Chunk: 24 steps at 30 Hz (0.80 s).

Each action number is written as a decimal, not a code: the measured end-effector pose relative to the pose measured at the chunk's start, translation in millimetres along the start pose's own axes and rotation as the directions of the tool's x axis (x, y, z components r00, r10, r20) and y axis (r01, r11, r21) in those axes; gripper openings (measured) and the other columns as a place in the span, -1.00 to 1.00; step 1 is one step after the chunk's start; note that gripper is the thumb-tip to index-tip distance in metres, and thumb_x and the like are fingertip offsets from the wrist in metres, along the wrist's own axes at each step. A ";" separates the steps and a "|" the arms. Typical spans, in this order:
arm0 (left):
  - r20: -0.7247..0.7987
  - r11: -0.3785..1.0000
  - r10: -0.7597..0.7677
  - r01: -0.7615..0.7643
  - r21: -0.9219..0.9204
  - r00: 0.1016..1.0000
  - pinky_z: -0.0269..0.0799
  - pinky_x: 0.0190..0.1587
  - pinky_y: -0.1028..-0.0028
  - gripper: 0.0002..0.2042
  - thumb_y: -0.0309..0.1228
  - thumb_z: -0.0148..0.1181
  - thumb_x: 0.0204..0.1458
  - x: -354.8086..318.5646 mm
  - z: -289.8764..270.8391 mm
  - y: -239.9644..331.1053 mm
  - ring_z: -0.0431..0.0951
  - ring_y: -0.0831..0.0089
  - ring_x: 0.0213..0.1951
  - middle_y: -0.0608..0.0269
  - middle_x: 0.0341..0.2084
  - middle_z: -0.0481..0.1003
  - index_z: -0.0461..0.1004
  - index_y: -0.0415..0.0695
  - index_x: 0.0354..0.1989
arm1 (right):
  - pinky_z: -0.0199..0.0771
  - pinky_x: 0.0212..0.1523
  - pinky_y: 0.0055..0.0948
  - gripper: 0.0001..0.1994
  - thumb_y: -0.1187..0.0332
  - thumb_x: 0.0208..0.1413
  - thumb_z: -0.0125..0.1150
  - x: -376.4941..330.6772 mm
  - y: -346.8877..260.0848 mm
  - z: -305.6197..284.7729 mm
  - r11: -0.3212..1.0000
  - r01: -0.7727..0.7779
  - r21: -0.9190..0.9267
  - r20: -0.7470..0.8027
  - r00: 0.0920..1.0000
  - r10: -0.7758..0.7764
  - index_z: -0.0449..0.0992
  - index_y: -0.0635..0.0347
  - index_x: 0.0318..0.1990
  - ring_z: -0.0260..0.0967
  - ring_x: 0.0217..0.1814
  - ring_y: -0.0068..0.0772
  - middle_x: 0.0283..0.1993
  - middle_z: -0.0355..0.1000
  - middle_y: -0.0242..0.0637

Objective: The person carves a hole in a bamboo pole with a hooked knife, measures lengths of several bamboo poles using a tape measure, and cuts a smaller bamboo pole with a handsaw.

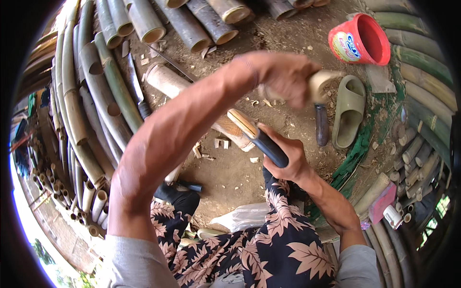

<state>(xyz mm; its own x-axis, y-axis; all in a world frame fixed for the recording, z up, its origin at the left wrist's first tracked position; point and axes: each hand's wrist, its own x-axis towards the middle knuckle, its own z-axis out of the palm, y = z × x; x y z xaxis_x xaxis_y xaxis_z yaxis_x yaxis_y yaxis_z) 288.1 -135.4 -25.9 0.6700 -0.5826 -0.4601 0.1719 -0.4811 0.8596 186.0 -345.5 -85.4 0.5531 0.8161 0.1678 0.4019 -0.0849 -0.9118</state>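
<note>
My left arm crosses in front of me to the far right. Blurred by motion, my left hand (290, 81) has its fingers curled at a pale rounded piece (321, 86), whose kind I cannot make out. Lower down, my right hand (289, 156) is wrapped round a dark piece of split bamboo (261, 140) with a pale inner face, tilted up to the left. Beyond its tip, a pale bamboo log (230, 132) lies on the ground, partly hidden by my left forearm. A brown handle-shaped thing (321, 126) lies below the pale piece, beside a green sandal (349, 113).
A knife (136, 86) lies by bamboo poles (71, 81) on the left. Cut bamboo tubes (211, 21) fill the far side. A red bucket (379, 41) lies tipped at the far right. Wood chips litter the dirt floor (230, 173). A clear plastic bag (242, 217) is near my legs.
</note>
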 end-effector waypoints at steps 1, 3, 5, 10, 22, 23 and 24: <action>-0.121 0.998 0.064 -0.062 0.017 0.991 0.61 -0.23 0.33 -0.41 -0.44 0.27 -0.19 -4.4 -13.2 -0.9 0.55 0.32 -0.32 0.07 -0.29 0.51 0.34 -0.30 0.12 | 0.66 -0.31 -0.30 -0.31 0.53 -0.23 0.30 -2.3 -5.6 -2.8 0.999 0.033 0.008 -0.002 0.999 -0.033 0.36 0.41 0.22 0.61 -0.33 -0.10 -0.12 0.55 0.12; -0.330 0.970 0.155 -0.207 -0.127 0.931 0.62 -0.22 0.35 -0.43 -0.34 0.26 -0.09 -21.8 -27.0 -13.9 0.56 0.32 -0.31 0.07 -0.26 0.50 0.31 -0.31 0.12 | 0.62 -0.38 -0.29 -0.27 0.52 -0.24 0.34 1.4 -11.8 -14.6 0.992 0.127 -0.021 -0.009 0.992 -0.127 0.36 0.33 0.25 0.57 -0.44 -0.19 -0.30 0.57 -0.05; -0.506 0.811 0.204 -0.434 -0.392 0.838 0.63 -0.21 0.36 -0.41 -0.21 0.26 0.03 -42.6 -30.9 -31.4 0.58 0.31 -0.27 0.04 -0.19 0.47 0.24 -0.34 0.13 | 0.53 -0.47 -0.31 -0.26 0.50 -0.23 0.37 -9.6 1.6 -19.4 0.957 0.219 -0.190 0.035 0.976 -0.216 0.37 0.30 0.26 0.47 -0.54 -0.25 -0.44 0.49 -0.18; -0.540 0.247 -0.382 -0.480 -0.842 0.750 0.63 -0.26 0.33 -0.49 -0.30 0.25 0.03 -78.9 42.6 -27.1 0.57 0.31 -0.31 0.10 -0.26 0.45 0.24 -0.35 0.05 | 0.43 -0.18 -0.24 -0.23 0.35 -0.19 0.44 -30.7 57.8 -16.1 0.791 0.291 -0.537 0.252 0.951 -0.179 0.32 0.23 0.29 0.41 -0.26 -0.29 -0.32 0.41 -0.26; -0.881 0.894 -0.400 -0.102 -0.435 0.251 0.28 0.20 0.19 -0.27 0.01 0.24 0.11 -99.8 203.4 -30.9 0.37 0.09 0.13 -0.13 0.11 0.35 0.21 -0.35 0.24 | 0.62 -0.36 -0.49 -0.48 0.23 0.14 0.32 11.9 -39.6 -19.8 0.426 -0.527 0.735 0.187 0.762 0.620 0.37 0.33 0.17 0.54 -0.36 -0.43 -0.19 0.52 -0.17; -0.897 0.918 -0.392 0.142 -0.370 0.202 0.26 0.23 0.16 -0.26 -0.02 0.25 0.10 -108.9 206.5 -35.2 0.31 0.05 0.18 -0.17 0.16 0.30 0.19 -0.34 0.27 | 0.63 -0.38 -0.47 -0.53 0.19 0.16 0.28 31.0 -38.4 -46.3 0.426 -0.463 0.777 0.139 0.787 0.601 0.40 0.31 0.11 0.54 -0.39 -0.42 -0.23 0.53 -0.18; -0.913 0.870 -0.381 0.390 -0.301 0.147 0.23 0.25 0.12 -0.25 -0.04 0.25 0.08 -120.9 212.2 -43.7 0.26 0.00 0.22 -0.20 0.20 0.24 0.16 -0.34 0.30 | 0.64 -0.41 -0.46 -0.57 0.16 0.18 0.24 60.0 -38.7 -73.3 0.411 -0.400 0.819 0.102 0.807 0.582 0.43 0.30 0.06 0.54 -0.42 -0.42 -0.27 0.54 -0.18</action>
<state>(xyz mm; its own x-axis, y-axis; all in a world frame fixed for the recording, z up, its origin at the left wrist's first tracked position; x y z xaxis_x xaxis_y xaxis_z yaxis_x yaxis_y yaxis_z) 46.4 -183.0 -54.9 0.6919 0.6959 -0.1923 0.6283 -0.4492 0.6352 257.1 -335.1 -12.5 0.6057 0.6670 -0.4338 -0.6538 0.1064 -0.7492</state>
